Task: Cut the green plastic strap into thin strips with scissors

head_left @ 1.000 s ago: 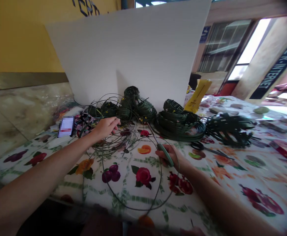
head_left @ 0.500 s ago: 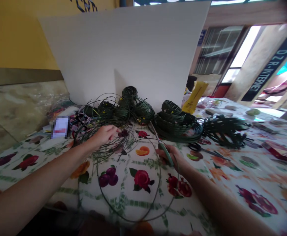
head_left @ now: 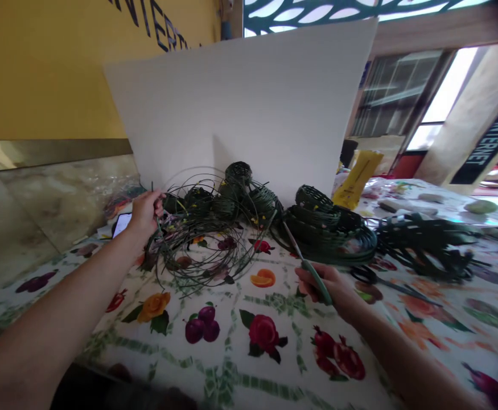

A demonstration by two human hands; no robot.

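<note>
At the left, my left hand (head_left: pixel 145 210) is closed around thin dark green strands, whose ends show above and below the fingers. A loose coil of such strands (head_left: pixel 176 267) lies on the tablecloth to its right. My right hand (head_left: pixel 323 282) grips a tool with a green handle (head_left: pixel 317 283) and a slim metal shaft pointing away from me; its exact kind is unclear. The tip comes close to a stack of woven green baskets (head_left: pixel 329 230). Behind the coil stand several small woven green baskets (head_left: pixel 238 171) with yellow bits on them.
Black-handled scissors (head_left: pixel 396 286) lie right of my right hand, near a bundle of flat green strips (head_left: pixel 428 242). A phone (head_left: pixel 122 224) sits behind my left forearm. A white board (head_left: pixel 240 108) rises at the back, beside a yellow packet (head_left: pixel 357 179).
My left hand has moved left and away from me, now closed on strands. The big strand loop that hung toward the front edge no longer shows there. My right hand keeps the tool.
</note>
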